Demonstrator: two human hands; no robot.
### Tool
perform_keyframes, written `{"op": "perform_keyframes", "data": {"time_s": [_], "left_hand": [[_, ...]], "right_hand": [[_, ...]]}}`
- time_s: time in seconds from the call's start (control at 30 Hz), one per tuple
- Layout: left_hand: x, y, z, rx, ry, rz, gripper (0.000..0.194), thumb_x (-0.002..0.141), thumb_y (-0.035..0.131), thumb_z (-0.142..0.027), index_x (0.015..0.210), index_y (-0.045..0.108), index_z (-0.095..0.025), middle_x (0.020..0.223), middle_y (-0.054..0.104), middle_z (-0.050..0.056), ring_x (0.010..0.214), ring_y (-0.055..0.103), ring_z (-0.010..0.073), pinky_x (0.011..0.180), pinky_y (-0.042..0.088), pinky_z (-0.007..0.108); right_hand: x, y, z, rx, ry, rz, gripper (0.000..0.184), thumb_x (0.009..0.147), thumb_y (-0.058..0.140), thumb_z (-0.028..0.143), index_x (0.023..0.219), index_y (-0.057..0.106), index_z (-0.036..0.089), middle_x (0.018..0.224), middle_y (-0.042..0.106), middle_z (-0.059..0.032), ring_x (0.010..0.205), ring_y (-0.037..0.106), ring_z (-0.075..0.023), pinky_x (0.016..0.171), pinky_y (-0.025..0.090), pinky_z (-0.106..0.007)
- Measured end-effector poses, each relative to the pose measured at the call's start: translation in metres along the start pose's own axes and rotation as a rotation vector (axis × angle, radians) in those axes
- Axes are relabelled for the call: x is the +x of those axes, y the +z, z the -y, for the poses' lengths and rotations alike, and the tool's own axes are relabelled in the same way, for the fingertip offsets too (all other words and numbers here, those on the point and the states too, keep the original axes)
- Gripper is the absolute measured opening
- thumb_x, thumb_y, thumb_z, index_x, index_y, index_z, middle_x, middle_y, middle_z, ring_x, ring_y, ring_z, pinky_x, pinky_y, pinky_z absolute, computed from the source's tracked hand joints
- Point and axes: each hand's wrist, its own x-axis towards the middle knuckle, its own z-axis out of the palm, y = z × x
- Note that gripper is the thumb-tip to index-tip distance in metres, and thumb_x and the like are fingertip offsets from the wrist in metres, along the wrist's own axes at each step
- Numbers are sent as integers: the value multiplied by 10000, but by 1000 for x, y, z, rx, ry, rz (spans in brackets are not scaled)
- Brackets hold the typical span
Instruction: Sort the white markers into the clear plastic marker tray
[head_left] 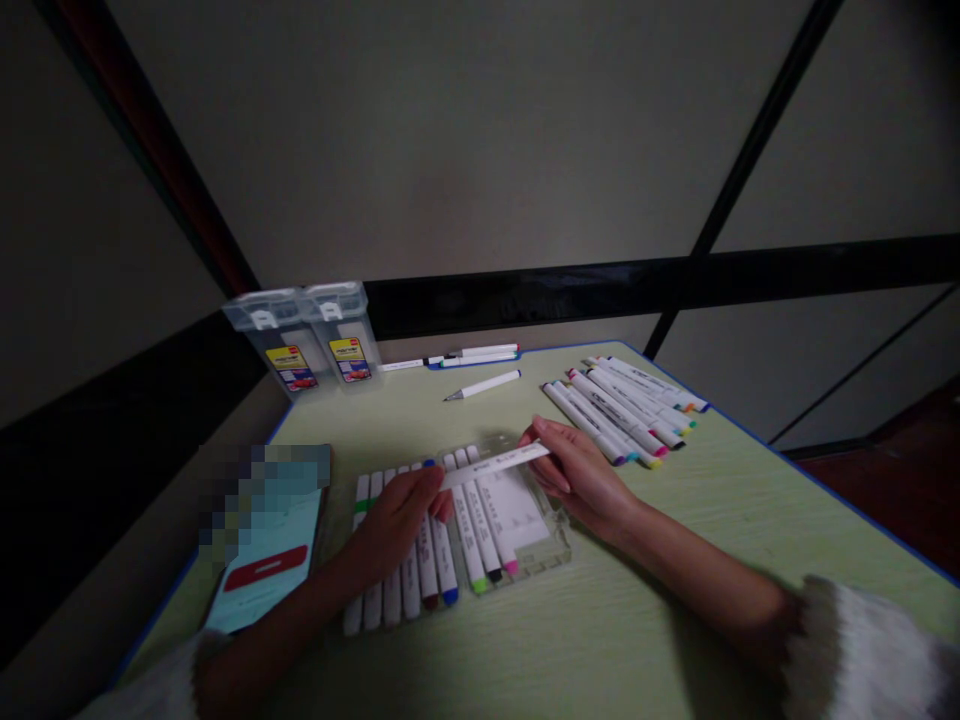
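Both my hands hold one white marker point(495, 464) level above a clear plastic marker tray point(551, 548). My left hand point(397, 520) pinches its left end and my right hand point(577, 472) pinches its right end. Below them a row of white markers with coloured caps point(427, 560) lies in and beside the tray. Both hands are closed on the marker.
A second group of several markers point(626, 410) lies at the back right of the pale green table point(675, 580). Two clear plastic boxes point(307, 335) stand at the back left, with loose pens point(480, 358) beside them. A phone point(266, 570) lies at the left edge.
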Motion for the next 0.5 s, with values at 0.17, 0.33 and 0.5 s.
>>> {"op": "perform_keyframes", "data": {"time_s": [0.17, 0.33, 0.5], "left_hand": [[0, 0, -1, 12, -8, 19, 385, 816, 246, -399, 518, 394, -203, 539, 466, -12, 560, 465, 142, 586, 413, 245], [0, -1, -2, 27, -9, 29, 383, 816, 239, -390, 531, 407, -197, 543, 446, -19, 536, 439, 136, 554, 386, 245], [0, -1, -2, 47, 1, 31, 395, 821, 229, -378, 537, 431, -190, 534, 422, -26, 518, 415, 130, 543, 374, 241]], "right_hand": [[1, 0, 1, 49, 9, -10, 236, 716, 553, 374, 625, 507, 161, 303, 307, 96, 304, 171, -42, 335, 86, -200], [1, -1, 1, 62, 24, -16, 157, 707, 555, 290, 645, 525, 149, 336, 329, 91, 326, 181, -37, 341, 77, -193], [1, 0, 2, 65, 30, -31, 117, 685, 558, 228, 612, 502, 156, 351, 342, 88, 336, 199, -35, 351, 88, -191]]}}
